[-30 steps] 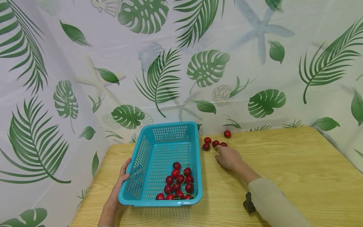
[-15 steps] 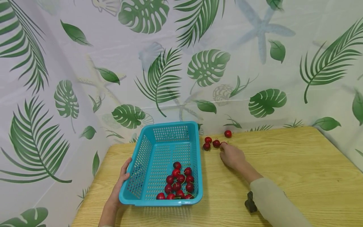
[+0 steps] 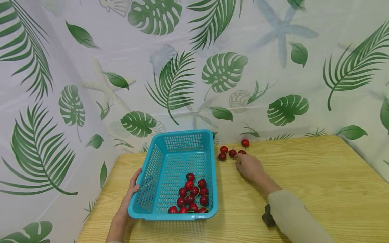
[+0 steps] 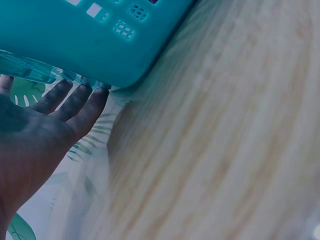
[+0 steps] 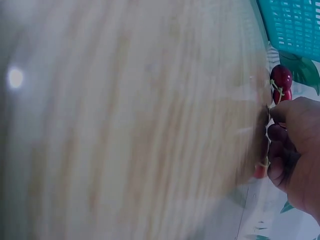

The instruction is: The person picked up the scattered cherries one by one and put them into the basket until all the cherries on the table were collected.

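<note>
A blue perforated plastic basket (image 3: 170, 216) stands on the table, with several red cherries (image 3: 189, 199) gathered in its near right part. My left hand (image 3: 127, 199) is against the basket's left side; in the left wrist view its straight fingers (image 4: 87, 112) touch the outside wall. To the right of the basket, a loose group of cherries (image 3: 232, 153) lies near the table's back edge. My right hand (image 3: 249, 167) is among them, fingers curled. In the right wrist view, the thumb and forefinger (image 5: 280, 111) pinch at a cherry's stem, beside dark red cherries (image 5: 282, 77).
One cherry (image 3: 245, 143) lies farther back, at the foot of the leaf-printed sheet (image 3: 182, 84) hanging behind and to the left. The wood-grain table (image 3: 319, 175) extends to the right. A dark device (image 3: 268, 216) shows at the right wrist, by the sleeve.
My right hand shifted right from one cherry to its neighbour, then slightly back, uncovering that neighbour again. The left hand and the basket have stayed in place.
</note>
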`<state>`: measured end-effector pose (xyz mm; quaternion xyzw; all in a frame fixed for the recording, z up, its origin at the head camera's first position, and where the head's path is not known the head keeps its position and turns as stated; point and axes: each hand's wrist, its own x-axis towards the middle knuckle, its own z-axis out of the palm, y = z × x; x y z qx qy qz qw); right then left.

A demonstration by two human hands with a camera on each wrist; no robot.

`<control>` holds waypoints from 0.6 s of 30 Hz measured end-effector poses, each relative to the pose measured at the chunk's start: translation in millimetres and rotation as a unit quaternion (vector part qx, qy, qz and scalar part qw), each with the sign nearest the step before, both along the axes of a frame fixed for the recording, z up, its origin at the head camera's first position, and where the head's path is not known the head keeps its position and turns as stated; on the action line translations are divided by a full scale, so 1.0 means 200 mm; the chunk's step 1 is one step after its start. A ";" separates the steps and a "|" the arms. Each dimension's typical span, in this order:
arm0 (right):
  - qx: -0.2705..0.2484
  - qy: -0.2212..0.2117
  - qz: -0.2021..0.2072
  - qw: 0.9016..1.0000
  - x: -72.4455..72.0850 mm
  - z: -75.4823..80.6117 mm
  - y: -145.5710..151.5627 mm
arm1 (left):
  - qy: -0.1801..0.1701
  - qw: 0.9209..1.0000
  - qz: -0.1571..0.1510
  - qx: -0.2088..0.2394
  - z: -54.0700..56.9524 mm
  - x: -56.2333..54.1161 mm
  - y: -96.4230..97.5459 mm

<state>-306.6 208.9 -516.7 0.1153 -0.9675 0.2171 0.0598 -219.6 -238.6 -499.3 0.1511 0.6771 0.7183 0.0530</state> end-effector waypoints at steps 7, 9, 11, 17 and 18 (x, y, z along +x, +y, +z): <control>0.013 0.009 0.006 1.000 -0.02 -0.01 -0.03 | -0.018 1.000 0.009 0.017 0.00 0.00 0.01; 0.018 0.007 0.007 1.000 -0.03 -0.01 -0.04 | -0.022 1.000 0.010 0.018 0.00 0.00 0.01; 0.016 0.005 0.004 1.000 -0.03 -0.01 -0.04 | -0.023 1.000 0.008 0.016 0.00 0.00 0.01; 0.023 0.004 0.007 1.000 -0.03 -0.01 -0.05 | -0.017 1.000 0.004 0.011 0.01 0.01 0.01; 0.028 0.005 0.009 1.000 -0.03 -0.01 -0.05 | -0.016 1.000 0.005 0.009 0.01 0.01 0.01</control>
